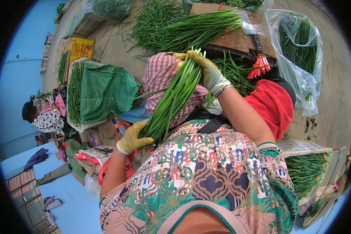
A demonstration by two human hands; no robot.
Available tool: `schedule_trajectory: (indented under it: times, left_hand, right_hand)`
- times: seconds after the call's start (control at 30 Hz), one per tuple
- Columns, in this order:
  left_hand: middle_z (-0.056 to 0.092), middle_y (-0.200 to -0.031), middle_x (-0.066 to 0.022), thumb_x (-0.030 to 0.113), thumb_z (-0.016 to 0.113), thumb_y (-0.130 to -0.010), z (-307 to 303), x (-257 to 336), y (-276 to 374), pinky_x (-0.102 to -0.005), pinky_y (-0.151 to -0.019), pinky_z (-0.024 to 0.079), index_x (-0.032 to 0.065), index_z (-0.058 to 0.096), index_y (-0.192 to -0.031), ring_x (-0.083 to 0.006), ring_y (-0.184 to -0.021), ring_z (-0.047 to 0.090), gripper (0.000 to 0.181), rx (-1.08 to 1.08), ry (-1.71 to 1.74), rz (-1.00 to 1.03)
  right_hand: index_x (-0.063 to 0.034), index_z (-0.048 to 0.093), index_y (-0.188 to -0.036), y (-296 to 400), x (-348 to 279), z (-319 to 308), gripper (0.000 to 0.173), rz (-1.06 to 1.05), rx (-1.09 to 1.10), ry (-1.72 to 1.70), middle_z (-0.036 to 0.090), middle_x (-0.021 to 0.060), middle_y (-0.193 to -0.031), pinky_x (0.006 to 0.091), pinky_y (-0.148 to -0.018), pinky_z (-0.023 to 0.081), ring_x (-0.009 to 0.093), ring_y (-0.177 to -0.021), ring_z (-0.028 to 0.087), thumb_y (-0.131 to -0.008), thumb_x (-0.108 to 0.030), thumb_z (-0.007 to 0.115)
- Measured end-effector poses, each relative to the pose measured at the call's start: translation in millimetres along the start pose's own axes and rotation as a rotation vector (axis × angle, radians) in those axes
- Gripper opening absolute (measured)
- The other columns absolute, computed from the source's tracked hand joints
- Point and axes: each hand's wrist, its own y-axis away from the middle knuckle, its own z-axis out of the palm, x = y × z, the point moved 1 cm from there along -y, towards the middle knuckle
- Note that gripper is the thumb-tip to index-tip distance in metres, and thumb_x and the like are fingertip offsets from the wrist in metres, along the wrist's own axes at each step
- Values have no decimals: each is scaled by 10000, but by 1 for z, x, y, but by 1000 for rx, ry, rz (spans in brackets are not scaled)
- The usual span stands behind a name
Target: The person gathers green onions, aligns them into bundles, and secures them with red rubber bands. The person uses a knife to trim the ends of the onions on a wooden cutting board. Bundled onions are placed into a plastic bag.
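Note:
My right hand [208, 71], in a yellowed glove, grips the pale stem end of a bunch of green leafy stalks, likely garlic chives [178, 93]. The bunch lies slantwise over my lap, above a pink checked cloth [159, 73]. At its leafy end is my left hand [135, 137], gloved too, with thumb and fingers apart beside the leaf tips. Past the right hand, a wooden board [232, 39] bears a large bundle of the same stalks [199, 27] tied with red bands. A knife [257, 43] with a black handle lies at the board's edge, and red ties [259, 66] hang below it.
A clear plastic bag of greens [299, 44] stands at the upper right. At the left is a white crate [76, 124] of greens partly under a green woven sack [105, 90]. Another crate of greens [307, 172] sits at the lower right. A person [48, 117] is at the far left.

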Motion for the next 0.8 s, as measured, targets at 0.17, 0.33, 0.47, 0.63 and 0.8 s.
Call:
schedule_trajectory:
  times: [0.17,0.33,0.47,0.63,0.8]
  left_hand:
    - [689,-1127,-64,290,765,-885,-57,49,-16,-297,-856,519,27,642,-1235,-134,-935,627,455,411,267,139]
    - [649,-1255,-216,589,537,-959,-82,124,-98,-431,-1002,487,6,509,-1388,-329,-1120,655,724,291,314,522]
    - [572,-1357,-209,707,591,-855,4,145,-149,-435,-1064,420,32,396,-1482,-313,-1242,559,941,-231,681,355]
    - [674,-1161,-204,665,631,-853,70,147,-148,-352,-802,573,61,456,-1418,-239,-915,706,845,-549,1006,3]
    - [720,-1011,-186,610,595,-907,77,137,-145,-325,-676,571,67,572,-1298,-225,-758,698,669,-423,1005,-114]
  right_hand:
    - [81,571,-1265,4,2,9,513,10,13,-171,726,146,-982,384,-814,592,232,-868,712,-1018,-366,537]
    - [70,579,-1237,20,-10,52,480,-11,-70,-175,719,173,-993,389,-820,587,251,-853,708,-1007,-350,555]
    - [83,569,-1284,32,-3,45,607,-54,-99,-37,698,155,-1076,372,-872,561,236,-958,685,-1009,-455,508]
    - [34,544,-1343,57,-24,32,633,-41,5,233,679,137,-1194,343,-910,542,206,-1020,670,-984,-487,540]
    - [-25,587,-1331,87,-57,25,405,-370,409,417,689,86,-1210,314,-979,487,164,-1109,634,-1011,-273,580]
